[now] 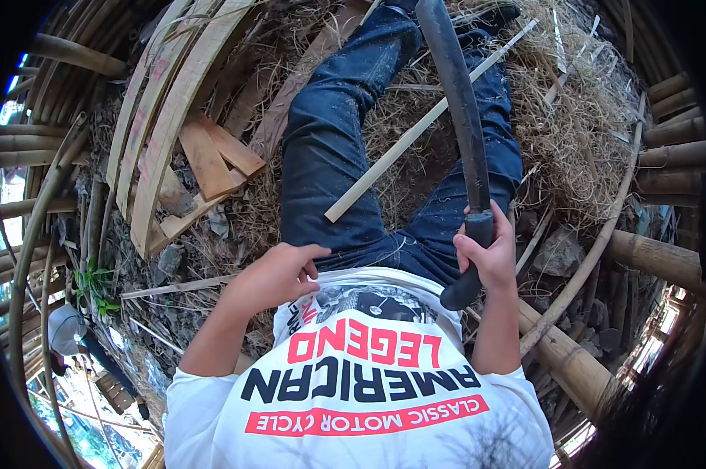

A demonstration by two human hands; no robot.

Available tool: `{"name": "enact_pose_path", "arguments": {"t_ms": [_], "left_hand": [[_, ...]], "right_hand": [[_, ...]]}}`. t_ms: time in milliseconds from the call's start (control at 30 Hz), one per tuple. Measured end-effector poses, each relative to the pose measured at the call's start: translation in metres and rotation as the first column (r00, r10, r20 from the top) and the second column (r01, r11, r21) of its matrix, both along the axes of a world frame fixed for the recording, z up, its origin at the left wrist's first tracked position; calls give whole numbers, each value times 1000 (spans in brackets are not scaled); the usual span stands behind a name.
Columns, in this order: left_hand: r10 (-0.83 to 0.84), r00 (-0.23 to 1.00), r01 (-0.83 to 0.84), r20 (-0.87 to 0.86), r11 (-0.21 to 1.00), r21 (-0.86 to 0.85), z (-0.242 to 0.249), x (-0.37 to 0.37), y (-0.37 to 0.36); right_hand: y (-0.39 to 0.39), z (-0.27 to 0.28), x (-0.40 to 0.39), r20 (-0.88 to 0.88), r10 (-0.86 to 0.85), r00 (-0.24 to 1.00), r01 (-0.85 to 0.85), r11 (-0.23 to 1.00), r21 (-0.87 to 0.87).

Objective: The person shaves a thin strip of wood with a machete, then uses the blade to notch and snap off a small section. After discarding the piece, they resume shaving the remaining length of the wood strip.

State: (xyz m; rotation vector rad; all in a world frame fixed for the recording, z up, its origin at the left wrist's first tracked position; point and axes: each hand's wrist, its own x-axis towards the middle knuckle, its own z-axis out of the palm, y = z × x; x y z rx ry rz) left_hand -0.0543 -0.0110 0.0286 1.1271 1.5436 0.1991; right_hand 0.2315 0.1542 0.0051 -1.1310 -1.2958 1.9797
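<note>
My right hand (489,248) is wrapped round the dark handle of a machete (458,102). Its long, slightly curved blade points up and away over my right leg. My left hand (282,272) hovers by my lap at the shirt's hem, index finger stretched out and the others loosely bent, with nothing seen in it. A pale wooden strip (415,141) slants across my legs, passing behind the blade. Its near end rests by my left thigh, a little beyond my left hand.
Long curved boards (165,117) and short wood offcuts (220,156) lie on the left. Dry shavings (564,141) are heaped on the right. A bamboo pole (568,356) and a stone (560,252) are near my right arm. Bamboo walls (673,156) enclose both sides.
</note>
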Motion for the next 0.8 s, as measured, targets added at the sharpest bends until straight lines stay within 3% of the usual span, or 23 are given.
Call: {"name": "enact_pose_path", "arguments": {"t_ms": [33,100,133,267,333,433,467,500,533,567,633,700,800], "left_hand": [[4,1000,-4,0,1000,-6,-7,2,-6],[-121,974,156,-190,971,180,-30,4,-19],[-101,962,167,-254,954,249,-32,6,-23],[-94,955,158,-283,964,215,-36,6,-28],[-96,907,203,-411,953,225,-43,-6,-33],[-34,927,-19,-374,991,-135,-31,-55,-52],[-104,803,-38,-588,974,-224,-29,-72,-66],[-151,730,-102,-666,940,-325,-30,-93,-82],[-222,567,-221,-793,887,-406,-40,-108,-98],[-274,560,-307,-782,808,-503,-20,-114,-93],[-241,572,-332,-784,806,-490,-4,-124,-89],[146,558,-358,-817,930,-79,5,-101,-64],[333,708,-246,-622,943,224,-2,-50,4]], "right_hand": [[1,-1,0,0,4,1000,-4,1000,-6],[4,-5,-2,31,27,999,-28,999,39],[5,-5,-3,30,27,999,-28,999,37],[7,-5,-2,38,28,999,-29,999,46],[9,-5,-3,36,29,999,-31,998,47],[12,-3,-4,49,-8,999,6,999,35],[13,-3,-3,43,-17,999,15,999,34],[14,-2,-1,39,-24,999,23,999,33],[16,-2,1,43,-31,999,29,999,40],[18,-3,2,58,-46,997,43,998,51],[22,-7,2,67,-73,995,69,996,62],[26,-12,2,70,-112,991,105,990,96],[27,-17,-8,131,-200,971,181,973,146]]}}
